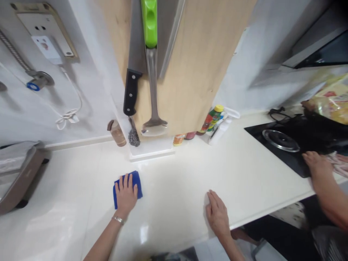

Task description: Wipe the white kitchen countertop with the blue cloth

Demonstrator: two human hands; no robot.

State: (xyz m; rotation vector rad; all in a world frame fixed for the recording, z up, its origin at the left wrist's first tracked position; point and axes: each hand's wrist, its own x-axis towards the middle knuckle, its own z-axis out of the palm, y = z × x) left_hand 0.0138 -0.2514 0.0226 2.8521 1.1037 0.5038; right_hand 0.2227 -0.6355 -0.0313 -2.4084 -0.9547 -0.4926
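- Your left hand point(125, 194) lies flat, fingers a little spread, palm down on the cloth point(138, 181); it is pressing, not pinching.
- Your right hand point(217, 217) lies flat on the bare counter point(174, 181), fingers close together, holding nothing.
- The cloth sits under your left hand, well apart from your right, and its blue edges show past your fingers.
- If you push the cloth hard toward the wooden panel point(190, 72), it could strike the jar point(116, 133) or the scourer point(133, 135) and tip or scatter them.
- If you reach up carelessly past the panel, your knuckles could catch the hanging cleaver point(131, 92).
- Sweeping right could bring you against the bottles point(212, 119) or the hob point(274, 156).
- Another person's hand point(318, 166) rests at the hob's edge, so a fast sweep that way could collide with it.
- Your right hand is near the counter's front edge, where a careless slide could slip off.
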